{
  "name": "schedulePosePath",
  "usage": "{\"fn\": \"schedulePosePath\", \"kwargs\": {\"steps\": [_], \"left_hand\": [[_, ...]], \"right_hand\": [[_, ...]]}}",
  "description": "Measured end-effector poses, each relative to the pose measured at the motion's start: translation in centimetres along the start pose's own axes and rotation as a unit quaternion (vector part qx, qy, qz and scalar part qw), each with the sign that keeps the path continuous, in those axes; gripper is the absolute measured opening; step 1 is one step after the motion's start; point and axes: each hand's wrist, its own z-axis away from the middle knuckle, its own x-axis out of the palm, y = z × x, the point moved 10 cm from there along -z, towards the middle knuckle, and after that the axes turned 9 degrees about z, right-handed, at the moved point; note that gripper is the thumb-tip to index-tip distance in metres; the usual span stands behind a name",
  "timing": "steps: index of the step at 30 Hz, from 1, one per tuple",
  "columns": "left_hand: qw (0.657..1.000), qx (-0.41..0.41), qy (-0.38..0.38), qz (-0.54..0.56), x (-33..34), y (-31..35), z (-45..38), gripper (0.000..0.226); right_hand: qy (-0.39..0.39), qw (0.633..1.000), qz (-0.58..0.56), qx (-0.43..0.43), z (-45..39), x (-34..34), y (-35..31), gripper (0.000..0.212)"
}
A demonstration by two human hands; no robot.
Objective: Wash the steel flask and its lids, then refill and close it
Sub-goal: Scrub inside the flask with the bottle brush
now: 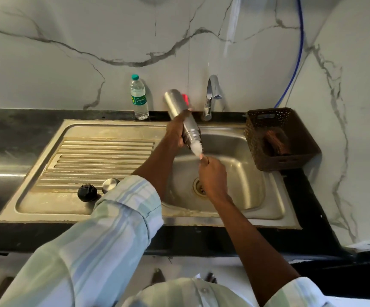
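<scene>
My left hand wraps steel flask mid-body, mouth tilted down over sink. Right hand pinches handle of bottle brush at mouth. Flask rigid, wet, likely slippery: grip barrel firmly. Lids, black and steel, on drainboard.

plastic water bottle, brown basket, tap

Person wears a light shirt with broad pale green, blue and white stripes. Left sleeve is rolled back in a thick cuff below the elbow. Right sleeve ends higher, apparently also rolled; the frame edge obscures it. Both forearms bare. A small button shows on the shirt front.
</scene>
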Motion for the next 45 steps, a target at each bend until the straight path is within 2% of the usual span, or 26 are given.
{"fn": "schedulePosePath", "kwargs": {"steps": [1,2,3,4,5,7,8,11,14,18,20,24,27,33,36,45], "left_hand": [[0.999,0.009,0.03,0.011,-0.7,0.5,-0.5,0.058],[0.998,0.016,0.053,0.014,-1.4,0.8,-1.0,0.066],[0.997,0.027,0.068,0.01,-1.9,1.1,-1.3,0.07],[0.996,0.037,0.079,0.005,-2.2,1.3,-1.4,0.07],[0.996,0.039,0.074,0.0,-2.3,1.2,-1.3,0.069],[0.999,0.021,0.033,0.007,-1.8,0.5,-1.2,0.064],[1.0,0.009,0.013,0.012,-1.4,0.1,-1.0,0.06],[0.999,-0.021,-0.026,0.023,-0.9,-0.7,-0.8,0.05],[0.999,-0.012,-0.043,0.001,-0.5,-0.4,-0.4,0.056],[0.999,0.04,0.023,0.024,-2.7,1.9,-1.4,0.067],[0.996,0.055,0.054,0.035,-3.9,3.0,-2.2,0.076],[0.999,0.03,0.005,0.025,-2.3,1.7,-1.2,0.055],[0.999,-0.001,-0.053,0.001,-0.6,-0.2,-0.8,0.067],[0.998,0.029,-0.044,-0.021,-0.4,2.3,-2.1,0.077],[0.998,0.026,-0.047,-0.018,0.3,2.5,-2.8,0.084],[0.999,0.015,-0.047,0.001,2.9,0.2,-3.3,0.068]], "right_hand": [[0.045,0.994,0.096,-0.029,0.3,-0.8,-0.5,0.031],[0.063,0.988,0.137,-0.044,0.6,-1.1,-1.0,0.032],[0.049,0.989,0.129,-0.043,0.4,-0.8,-0.9,0.031],[0.014,0.997,0.065,-0.028,0.1,-0.3,-0.5,0.03],[-0.044,0.997,-0.057,0.009,-0.2,0.6,-0.3,0.027],[-0.163,0.94,-0.284,0.097,-0.2,2.5,-0.7,0.03],[-0.206,0.912,-0.335,0.12,-0.3,3.2,-0.9,0.038],[-0.285,0.872,-0.375,0.132,0.1,4.8,-1.5,0.044],[-0.303,0.844,-0.429,0.113,0.7,5.8,-1.9,0.041],[-0.281,0.872,-0.392,0.083,0.7,5.6,0.1,0.041],[-0.301,0.874,-0.374,0.08,1.0,5.5,0.5,0.043],[-0.355,0.857,-0.355,0.114,0.3,5.9,-1.4,0.053],[-0.37,0.83,-0.402,0.108,0.0,6.3,-3.7,0.031],[-0.286,0.876,-0.374,0.101,0.4,5.7,-2.0,0.027],[-0.271,0.874,-0.391,0.1,0.1,4.7,-1.4,0.024],[-0.25,0.874,-0.397,0.125,0.0,1.4,1.7,0.013]]}}
